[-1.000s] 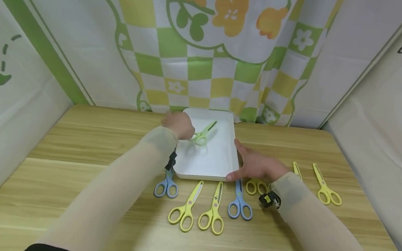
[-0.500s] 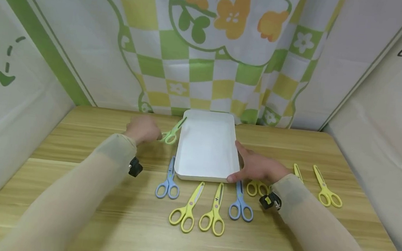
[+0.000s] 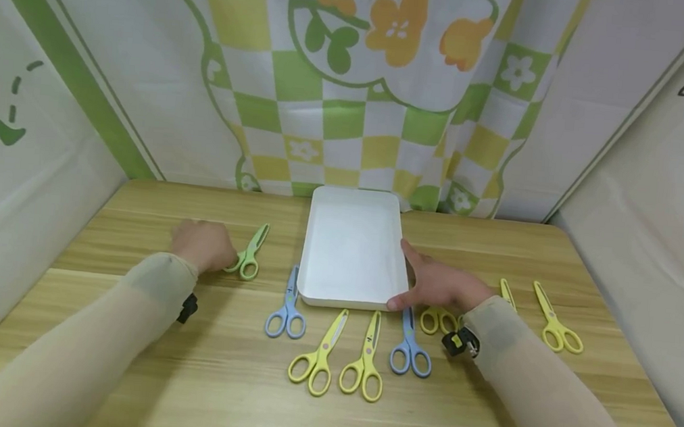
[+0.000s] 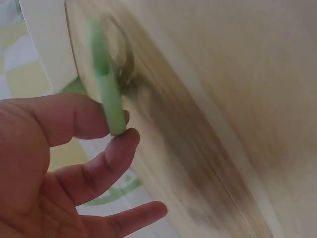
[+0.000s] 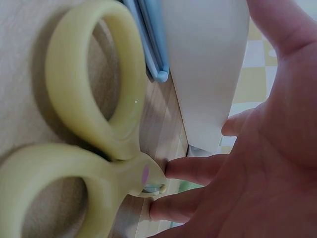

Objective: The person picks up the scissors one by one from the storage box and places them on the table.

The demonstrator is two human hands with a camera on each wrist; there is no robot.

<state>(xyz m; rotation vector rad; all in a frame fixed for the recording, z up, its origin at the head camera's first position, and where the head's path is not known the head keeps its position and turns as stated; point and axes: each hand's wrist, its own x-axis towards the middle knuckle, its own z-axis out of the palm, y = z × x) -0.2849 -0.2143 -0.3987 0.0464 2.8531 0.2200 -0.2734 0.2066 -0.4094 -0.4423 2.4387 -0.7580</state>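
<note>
My left hand [image 3: 201,245] pinches a handle loop of the light green scissors [image 3: 257,240] between thumb and fingers, left of the white tray [image 3: 351,248]. In the left wrist view the green scissors [image 4: 114,109] look blurred, their blades tilted above the tabletop. My right hand [image 3: 442,283] spreads against the tray's right side, thumb at its near right corner, fingers loosely extended. Beside those fingers, yellow scissors [image 5: 131,173] lie on the table, partly covered by the right wrist in the head view. Nothing lies inside the tray.
Blue scissors [image 3: 290,297] lie left of the tray, another blue pair [image 3: 407,334] at its near right corner. Two yellow pairs lie in front, one being yellow scissors [image 3: 323,347]. More yellow scissors [image 3: 552,321] lie far right. A checkered curtain [image 3: 344,119] hangs behind.
My left hand has carried the green scissors from over the tray leftward and toward me, to above the table's left side. The right hand stays at the tray.
</note>
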